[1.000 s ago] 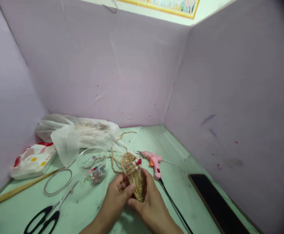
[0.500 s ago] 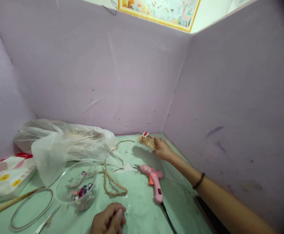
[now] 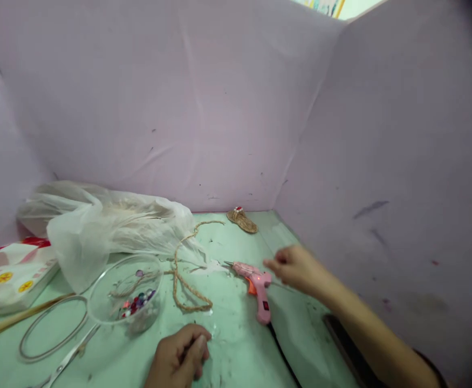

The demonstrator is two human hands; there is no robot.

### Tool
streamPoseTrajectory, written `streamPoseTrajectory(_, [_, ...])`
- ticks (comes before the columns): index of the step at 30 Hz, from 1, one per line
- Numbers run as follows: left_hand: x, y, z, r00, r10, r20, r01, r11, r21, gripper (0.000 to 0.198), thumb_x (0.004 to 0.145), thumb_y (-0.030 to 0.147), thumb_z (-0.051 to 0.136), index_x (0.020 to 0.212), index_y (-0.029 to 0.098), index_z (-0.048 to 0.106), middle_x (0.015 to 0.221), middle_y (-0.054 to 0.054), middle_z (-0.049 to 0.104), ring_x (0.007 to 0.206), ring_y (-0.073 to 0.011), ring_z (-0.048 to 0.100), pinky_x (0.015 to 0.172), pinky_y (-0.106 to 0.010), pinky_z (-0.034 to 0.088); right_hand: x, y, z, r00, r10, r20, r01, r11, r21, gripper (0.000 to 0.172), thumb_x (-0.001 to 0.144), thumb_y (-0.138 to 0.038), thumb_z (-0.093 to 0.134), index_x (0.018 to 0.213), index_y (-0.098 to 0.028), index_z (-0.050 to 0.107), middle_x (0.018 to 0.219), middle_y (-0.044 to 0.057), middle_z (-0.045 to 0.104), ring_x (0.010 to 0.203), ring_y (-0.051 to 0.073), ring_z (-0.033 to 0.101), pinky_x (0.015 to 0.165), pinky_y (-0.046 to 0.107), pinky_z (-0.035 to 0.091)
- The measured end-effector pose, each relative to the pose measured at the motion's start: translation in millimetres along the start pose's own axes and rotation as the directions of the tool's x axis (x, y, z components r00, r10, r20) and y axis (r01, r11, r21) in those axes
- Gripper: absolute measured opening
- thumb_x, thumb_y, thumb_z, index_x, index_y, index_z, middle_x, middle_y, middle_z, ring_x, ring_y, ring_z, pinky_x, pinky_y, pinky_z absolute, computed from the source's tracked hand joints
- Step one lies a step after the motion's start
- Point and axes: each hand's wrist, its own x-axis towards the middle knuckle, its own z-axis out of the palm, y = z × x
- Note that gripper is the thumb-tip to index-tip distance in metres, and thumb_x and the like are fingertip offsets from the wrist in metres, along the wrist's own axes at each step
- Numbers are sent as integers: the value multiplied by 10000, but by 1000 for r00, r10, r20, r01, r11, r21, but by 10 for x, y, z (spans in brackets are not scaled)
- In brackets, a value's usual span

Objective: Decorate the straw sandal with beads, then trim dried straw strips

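- Left hand (image 3: 177, 355): near edge, centre; knuckles up, fingers curled into a loose fist resting on the green surface (image 3: 236, 345). Whether anything is pinched inside cannot be told.
- Scissors (image 3: 68, 360) and metal ring (image 3: 22, 339): near left, lying flat, just beside the bowl.
- Clear bowl (image 3: 98, 302): left of centre; holds a small heap of coloured beads (image 3: 136, 304) at its bottom.
- Twine (image 3: 187, 299): a loose loop between the bowl and the glue gun, just beyond the left hand, not touching it.
- Pink glue gun (image 3: 258, 283): lies on its side at centre, nozzle pointing left, a red light showing on the grip; its black cord (image 3: 284, 361) runs to the near edge.
- Right hand (image 3: 296, 267): just right of the glue gun and apart from it. Forearm enters from the near right, fingers loosely half-curled and pointing left, holding nothing.
- Plastic bag (image 3: 106, 229): crumpled, far left; a red-and-white packet (image 3: 9, 275) lies beside it.
- Small woven sandal (image 3: 243, 220): in the far corner against the wall, well apart from both hands.
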Motion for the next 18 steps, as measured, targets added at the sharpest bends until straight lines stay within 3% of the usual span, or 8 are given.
streamPoseTrajectory(2, [-3,-6,-3,999,33,8,-33,999,14,387,715,547,539,692,170,627,549,9,545,461,-98,450,458,-204,334,-352,-15,150,997,6,78,-7,1000,12,408,751,-444,534,449,-176,590,390,22,560,398,149,515,419,259,317])
streamPoseTrajectory(4, [1,-17,-17,998,44,45,-45,999,17,351,723,504,551,705,162,627,556,7,552,463,-101,457,462,-205,342,-556,-42,321,995,24,97,-25,1000,15,367,735,-461,541,510,-183,626,427,25,599,421,157,541,424,251,319])
streamPoseTrajectory(8, [4,-23,-44,996,59,62,-61,998,24,295,719,445,572,716,155,627,552,9,549,462,-111,470,460,-213,350,-652,-71,503,997,79,13,-79,997,-23,294,724,-432,547,708,-166,673,635,85,692,604,237,620,497,281,353])
streamPoseTrajectory(12, [-4,-24,-45,993,94,65,-98,994,54,260,746,401,548,720,157,631,555,14,542,475,-112,470,479,-212,358,-778,-56,550,997,49,-57,-52,998,-42,387,758,-342,525,1082,-142,597,830,100,699,737,256,634,604,311,400])
streamPoseTrajectory(18, [-8,-41,-49,989,115,98,-123,989,82,232,768,363,528,724,161,633,554,15,537,480,-115,461,482,-209,349,-1061,-24,720,994,-85,-71,72,984,-165,332,804,-219,472,1115,-180,582,999,94,670,818,243,633,655,306,418])
